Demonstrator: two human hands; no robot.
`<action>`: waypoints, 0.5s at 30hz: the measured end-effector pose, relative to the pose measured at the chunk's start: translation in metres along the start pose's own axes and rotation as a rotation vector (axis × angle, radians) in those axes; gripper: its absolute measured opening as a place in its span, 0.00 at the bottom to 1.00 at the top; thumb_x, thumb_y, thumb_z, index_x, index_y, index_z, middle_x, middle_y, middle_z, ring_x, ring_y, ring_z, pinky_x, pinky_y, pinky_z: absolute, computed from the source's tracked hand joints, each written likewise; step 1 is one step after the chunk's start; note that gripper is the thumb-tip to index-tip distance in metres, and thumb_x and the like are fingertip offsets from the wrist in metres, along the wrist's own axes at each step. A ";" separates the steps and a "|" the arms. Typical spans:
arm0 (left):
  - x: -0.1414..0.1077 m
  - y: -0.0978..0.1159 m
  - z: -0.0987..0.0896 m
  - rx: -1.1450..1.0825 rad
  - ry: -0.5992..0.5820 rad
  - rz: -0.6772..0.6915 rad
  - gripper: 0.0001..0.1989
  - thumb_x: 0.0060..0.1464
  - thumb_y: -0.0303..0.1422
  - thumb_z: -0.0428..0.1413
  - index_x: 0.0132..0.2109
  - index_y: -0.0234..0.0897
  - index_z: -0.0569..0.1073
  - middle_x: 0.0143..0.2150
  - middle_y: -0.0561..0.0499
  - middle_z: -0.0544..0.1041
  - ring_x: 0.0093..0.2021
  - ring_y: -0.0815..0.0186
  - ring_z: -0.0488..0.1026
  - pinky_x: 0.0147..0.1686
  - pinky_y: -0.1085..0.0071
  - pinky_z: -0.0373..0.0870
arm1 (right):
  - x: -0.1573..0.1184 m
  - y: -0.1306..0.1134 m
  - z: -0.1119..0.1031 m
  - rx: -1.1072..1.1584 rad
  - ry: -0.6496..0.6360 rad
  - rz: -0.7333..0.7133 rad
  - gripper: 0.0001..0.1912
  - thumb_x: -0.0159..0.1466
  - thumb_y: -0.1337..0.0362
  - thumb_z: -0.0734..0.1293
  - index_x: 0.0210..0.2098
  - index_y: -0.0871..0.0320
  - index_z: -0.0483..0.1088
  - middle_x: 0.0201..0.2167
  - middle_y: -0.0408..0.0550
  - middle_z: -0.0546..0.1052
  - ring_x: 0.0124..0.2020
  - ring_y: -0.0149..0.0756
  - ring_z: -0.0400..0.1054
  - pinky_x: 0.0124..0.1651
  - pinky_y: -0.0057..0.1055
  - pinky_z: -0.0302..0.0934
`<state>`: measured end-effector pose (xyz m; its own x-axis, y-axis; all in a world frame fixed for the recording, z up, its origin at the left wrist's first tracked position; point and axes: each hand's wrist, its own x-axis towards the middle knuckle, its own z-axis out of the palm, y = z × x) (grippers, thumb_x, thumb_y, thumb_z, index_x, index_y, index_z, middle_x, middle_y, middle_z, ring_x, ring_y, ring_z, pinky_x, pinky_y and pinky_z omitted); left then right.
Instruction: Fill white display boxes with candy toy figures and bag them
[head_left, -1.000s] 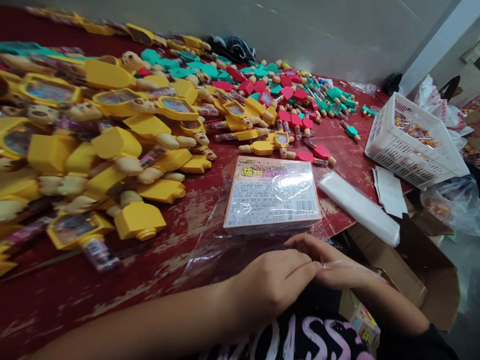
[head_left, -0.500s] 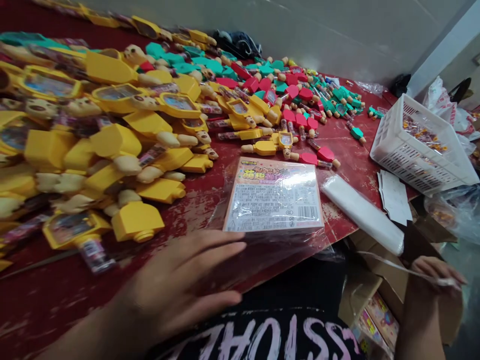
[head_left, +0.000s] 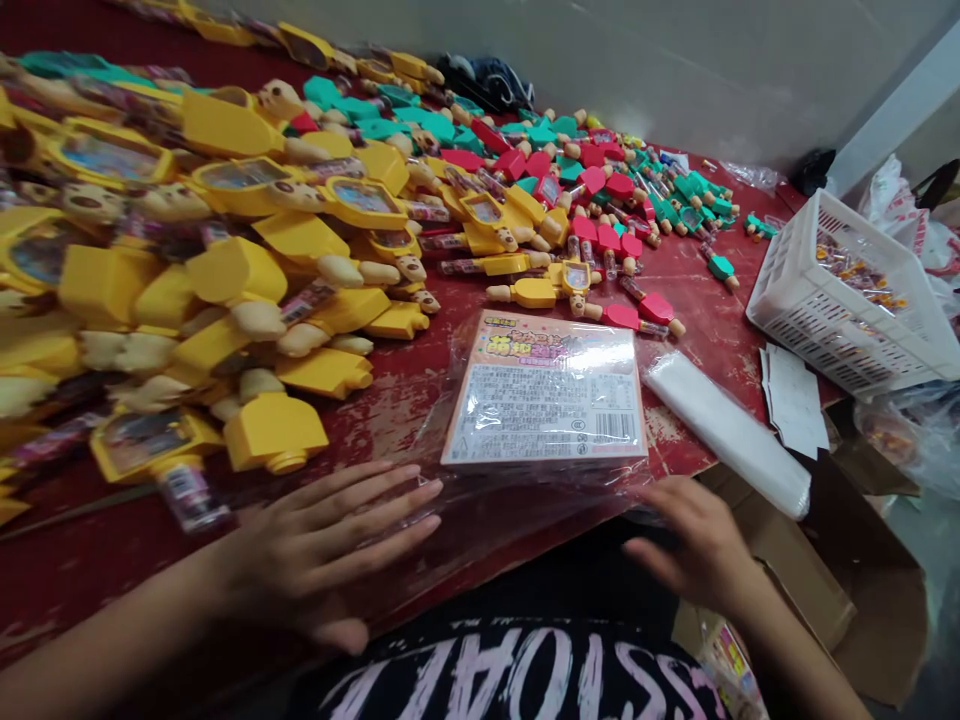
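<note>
The boxed set (head_left: 546,390) is laid on the red bench (head_left: 390,410), its far printing obscured by glare, beyond both hands' fingers. The left (head_left: 337,545) is spread over clear film (head_left: 480,500); the right (head_left: 697,540) is held loosely open.

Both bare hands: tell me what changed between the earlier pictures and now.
The left hand has moved left, away from the right hand, its fingers spread. The right hand swung out right holding a thin clear plastic strip, then came back, now open without it. The flat pink printed box and white slatted plastic crate stayed put.
</note>
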<state>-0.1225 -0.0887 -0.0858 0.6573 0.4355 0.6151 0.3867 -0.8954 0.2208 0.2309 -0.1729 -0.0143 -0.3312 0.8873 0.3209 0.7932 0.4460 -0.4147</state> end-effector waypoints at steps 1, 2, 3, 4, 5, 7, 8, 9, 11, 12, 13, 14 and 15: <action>0.000 -0.001 0.003 0.005 -0.004 0.063 0.21 0.65 0.45 0.41 0.44 0.41 0.75 0.46 0.48 0.80 0.57 0.62 0.69 0.57 0.58 0.63 | 0.019 -0.013 0.016 0.027 -0.064 -0.159 0.20 0.64 0.54 0.63 0.49 0.62 0.70 0.40 0.55 0.78 0.41 0.37 0.72 0.44 0.31 0.67; 0.000 -0.002 0.005 0.011 -0.015 0.107 0.15 0.65 0.39 0.44 0.44 0.42 0.75 0.46 0.49 0.80 0.56 0.64 0.69 0.58 0.60 0.62 | 0.033 -0.022 0.031 0.018 -0.125 -0.252 0.23 0.64 0.52 0.63 0.50 0.63 0.68 0.43 0.57 0.77 0.44 0.40 0.71 0.47 0.34 0.66; 0.000 -0.002 0.005 0.015 -0.032 0.128 0.12 0.64 0.32 0.46 0.45 0.42 0.75 0.45 0.51 0.80 0.56 0.65 0.70 0.58 0.61 0.62 | 0.043 -0.029 0.044 -0.015 -0.205 -0.311 0.23 0.64 0.52 0.63 0.49 0.65 0.68 0.42 0.57 0.77 0.43 0.41 0.71 0.46 0.35 0.66; 0.000 -0.002 0.005 0.013 -0.055 0.131 0.13 0.62 0.26 0.47 0.45 0.42 0.75 0.45 0.52 0.80 0.55 0.66 0.71 0.59 0.63 0.62 | 0.049 -0.034 0.054 -0.062 -0.298 -0.334 0.20 0.64 0.54 0.63 0.46 0.65 0.69 0.39 0.56 0.78 0.40 0.41 0.72 0.44 0.36 0.66; -0.001 0.000 0.004 -0.001 -0.083 0.137 0.16 0.60 0.21 0.46 0.45 0.41 0.74 0.44 0.52 0.80 0.53 0.67 0.72 0.59 0.64 0.63 | 0.051 -0.035 0.062 -0.119 -0.392 -0.322 0.16 0.64 0.57 0.63 0.42 0.64 0.70 0.34 0.54 0.78 0.35 0.40 0.71 0.39 0.36 0.65; -0.003 0.004 0.001 -0.038 -0.133 0.167 0.17 0.58 0.17 0.45 0.44 0.38 0.74 0.40 0.50 0.81 0.48 0.67 0.75 0.57 0.65 0.65 | 0.049 -0.034 0.069 -0.220 -0.527 -0.249 0.06 0.63 0.65 0.64 0.35 0.63 0.71 0.26 0.49 0.76 0.26 0.37 0.68 0.31 0.33 0.61; -0.005 0.006 -0.001 -0.047 -0.144 0.174 0.17 0.56 0.16 0.45 0.44 0.36 0.73 0.38 0.49 0.81 0.45 0.67 0.76 0.56 0.65 0.67 | 0.045 -0.031 0.069 -0.257 -0.540 -0.204 0.04 0.62 0.68 0.64 0.33 0.62 0.70 0.25 0.48 0.75 0.25 0.36 0.67 0.29 0.33 0.58; -0.007 0.007 -0.003 -0.049 -0.145 0.169 0.17 0.55 0.16 0.45 0.43 0.35 0.73 0.36 0.49 0.81 0.42 0.67 0.77 0.55 0.65 0.68 | 0.040 -0.027 0.069 -0.286 -0.526 -0.164 0.03 0.61 0.69 0.65 0.33 0.62 0.71 0.26 0.48 0.74 0.25 0.35 0.67 0.28 0.32 0.57; -0.012 0.009 -0.005 -0.036 -0.135 0.130 0.17 0.54 0.15 0.46 0.42 0.36 0.73 0.34 0.49 0.80 0.40 0.67 0.77 0.52 0.66 0.71 | 0.030 -0.018 0.067 -0.340 -0.475 -0.106 0.03 0.61 0.68 0.66 0.31 0.60 0.72 0.28 0.49 0.73 0.28 0.36 0.66 0.29 0.32 0.56; -0.015 0.009 -0.006 -0.028 -0.132 0.111 0.16 0.54 0.15 0.46 0.41 0.37 0.72 0.33 0.50 0.80 0.39 0.67 0.77 0.51 0.66 0.72 | 0.024 -0.014 0.066 -0.375 -0.455 -0.085 0.05 0.61 0.68 0.66 0.29 0.60 0.72 0.29 0.50 0.73 0.30 0.37 0.66 0.30 0.33 0.56; -0.017 0.009 -0.006 -0.019 -0.131 0.101 0.16 0.54 0.15 0.46 0.41 0.37 0.72 0.32 0.50 0.80 0.39 0.67 0.77 0.51 0.66 0.72 | 0.018 -0.009 0.065 -0.416 -0.441 -0.063 0.07 0.61 0.67 0.66 0.27 0.59 0.73 0.30 0.52 0.73 0.32 0.39 0.66 0.32 0.34 0.56; -0.019 0.008 -0.007 -0.009 -0.131 0.101 0.15 0.55 0.15 0.46 0.40 0.37 0.72 0.31 0.51 0.79 0.38 0.68 0.77 0.50 0.66 0.73 | 0.012 -0.004 0.064 -0.461 -0.430 -0.040 0.08 0.60 0.67 0.67 0.25 0.59 0.73 0.32 0.53 0.74 0.34 0.40 0.66 0.34 0.35 0.57; -0.020 0.006 -0.007 -0.002 -0.130 0.105 0.15 0.55 0.15 0.46 0.39 0.37 0.71 0.30 0.51 0.79 0.37 0.68 0.76 0.50 0.66 0.73 | 0.006 0.001 0.062 -0.505 -0.419 -0.013 0.08 0.60 0.68 0.68 0.24 0.58 0.74 0.34 0.55 0.74 0.36 0.42 0.66 0.36 0.36 0.57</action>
<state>-0.1380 -0.1039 -0.0911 0.7720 0.3477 0.5321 0.3105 -0.9367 0.1617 0.1975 -0.1596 -0.0656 -0.4325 0.8982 -0.0784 0.8964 0.4377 0.0704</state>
